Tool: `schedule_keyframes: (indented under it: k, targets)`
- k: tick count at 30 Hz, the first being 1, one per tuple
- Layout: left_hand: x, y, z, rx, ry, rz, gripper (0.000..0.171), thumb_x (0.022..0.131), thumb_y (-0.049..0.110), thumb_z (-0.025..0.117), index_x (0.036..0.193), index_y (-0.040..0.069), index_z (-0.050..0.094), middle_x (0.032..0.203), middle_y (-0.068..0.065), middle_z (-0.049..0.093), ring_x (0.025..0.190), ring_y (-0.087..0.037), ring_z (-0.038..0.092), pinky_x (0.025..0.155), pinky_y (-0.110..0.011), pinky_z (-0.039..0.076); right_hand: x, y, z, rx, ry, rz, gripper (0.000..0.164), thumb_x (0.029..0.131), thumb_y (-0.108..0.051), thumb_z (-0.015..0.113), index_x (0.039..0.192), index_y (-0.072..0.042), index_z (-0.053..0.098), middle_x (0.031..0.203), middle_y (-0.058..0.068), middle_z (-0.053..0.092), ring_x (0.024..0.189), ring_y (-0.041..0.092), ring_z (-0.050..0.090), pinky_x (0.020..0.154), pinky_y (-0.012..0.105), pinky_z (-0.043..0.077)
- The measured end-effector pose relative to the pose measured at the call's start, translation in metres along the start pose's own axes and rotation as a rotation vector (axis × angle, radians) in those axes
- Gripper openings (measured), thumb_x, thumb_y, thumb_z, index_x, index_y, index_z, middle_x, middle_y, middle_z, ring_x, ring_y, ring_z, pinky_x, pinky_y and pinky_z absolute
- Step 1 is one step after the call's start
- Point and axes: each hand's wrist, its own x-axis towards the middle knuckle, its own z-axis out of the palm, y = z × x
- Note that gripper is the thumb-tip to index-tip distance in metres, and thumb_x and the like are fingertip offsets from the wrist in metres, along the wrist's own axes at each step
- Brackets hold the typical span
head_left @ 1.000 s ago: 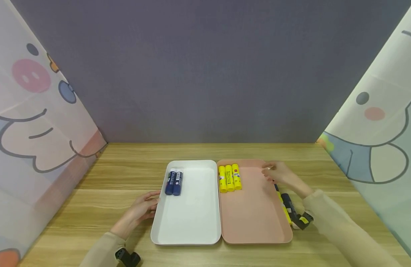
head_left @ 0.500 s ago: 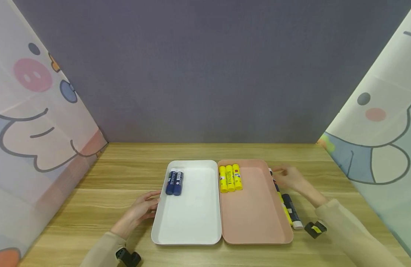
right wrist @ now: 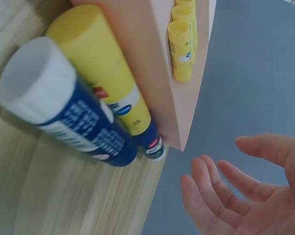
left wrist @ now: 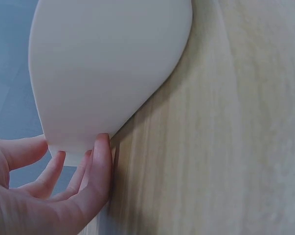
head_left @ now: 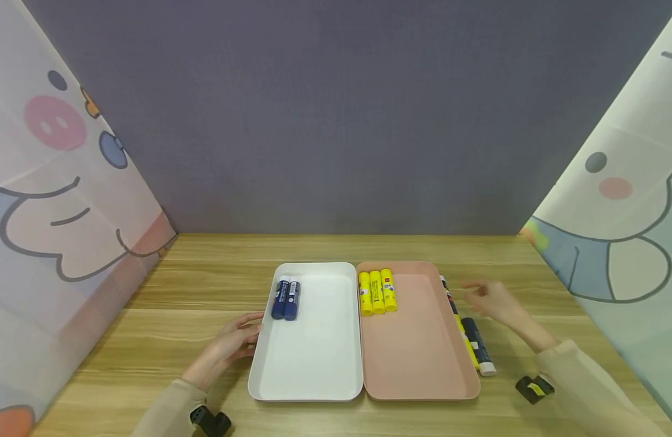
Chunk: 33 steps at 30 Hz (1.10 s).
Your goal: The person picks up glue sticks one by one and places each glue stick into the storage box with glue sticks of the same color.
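Observation:
My left hand [head_left: 232,340] rests its fingertips against the left wall of the white tray [head_left: 314,352]; the left wrist view shows thumb and fingers touching the tray wall. Two dark blue glue sticks [head_left: 285,298] lie side by side in that tray. Three yellow glue sticks [head_left: 376,292] lie in a row in the pink tray [head_left: 418,340]. Right of the pink tray, my right hand [head_left: 494,303] is held over the table with nothing in it, fingers loosely bent. Nearby lie a blue glue stick with a white end [right wrist: 88,112], a yellow glue stick [right wrist: 101,63] and another blue one [right wrist: 154,144].
Both trays stand side by side on the wooden table [head_left: 216,261]. A grey panel [head_left: 336,121] rises behind the table. Printed cartoon cloths [head_left: 63,182] hang at both sides.
My right hand has drawn back from the pink tray's far right corner, moving right and toward me, uncovering the glue sticks beside the tray. My left hand has stayed in place.

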Motion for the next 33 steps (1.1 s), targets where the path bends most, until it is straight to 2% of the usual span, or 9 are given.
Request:
schedule_keyframes:
  k: [7, 14, 22, 26, 33]
  targets:
    - [-0.001, 0.0, 0.001, -0.006, 0.016, -0.004, 0.05, 0.091, 0.01, 0.047, 0.131, -0.01, 0.026, 0.094, -0.006, 0.061, 0.077, -0.014, 0.06, 0.068, -0.033, 0.048, -0.008, 0.007, -0.001, -0.05, 0.019, 0.004, 0.037, 0.087, -0.009, 0.052, 0.113, 0.016, 0.047, 0.079, 0.018, 0.059, 0.065, 0.024, 0.057, 0.055, 0.033, 0.048]
    - [0.0, 0.0, 0.001, -0.004, 0.003, 0.005, 0.051, 0.091, 0.011, 0.047, 0.131, -0.011, 0.025, 0.095, -0.006, 0.061, 0.078, -0.014, 0.06, 0.068, -0.033, 0.048, -0.014, 0.016, -0.003, -0.056, -0.004, 0.038, 0.039, 0.087, -0.01, 0.052, 0.115, 0.017, 0.044, 0.082, 0.019, 0.058, 0.068, 0.027, 0.061, 0.058, 0.035, 0.049]
    - [0.0, 0.0, 0.0, -0.012, -0.029, 0.012, 0.052, 0.091, 0.011, 0.047, 0.131, -0.012, 0.023, 0.092, -0.004, 0.061, 0.077, -0.013, 0.06, 0.068, -0.032, 0.048, -0.021, 0.023, 0.001, -0.079, -0.009, 0.025, 0.038, 0.084, -0.01, 0.054, 0.111, 0.016, 0.048, 0.079, 0.015, 0.059, 0.059, 0.018, 0.052, 0.048, 0.027, 0.041]
    - [0.0, 0.0, 0.0, -0.009, -0.024, 0.012, 0.052, 0.091, 0.012, 0.047, 0.131, -0.011, 0.024, 0.093, -0.005, 0.061, 0.077, -0.014, 0.06, 0.068, -0.032, 0.048, -0.024, 0.026, 0.004, -0.079, -0.016, 0.015, 0.037, 0.083, -0.008, 0.054, 0.111, 0.016, 0.047, 0.077, 0.013, 0.058, 0.053, 0.016, 0.048, 0.044, 0.025, 0.038]
    - [0.0, 0.002, 0.001, 0.003, -0.007, 0.005, 0.051, 0.091, 0.011, 0.047, 0.131, -0.01, 0.025, 0.094, -0.006, 0.06, 0.077, -0.014, 0.06, 0.067, -0.033, 0.048, -0.027, 0.032, 0.009, -0.062, -0.066, 0.083, 0.043, 0.084, -0.011, 0.055, 0.112, 0.019, 0.043, 0.077, 0.011, 0.059, 0.054, 0.018, 0.049, 0.046, 0.027, 0.04]
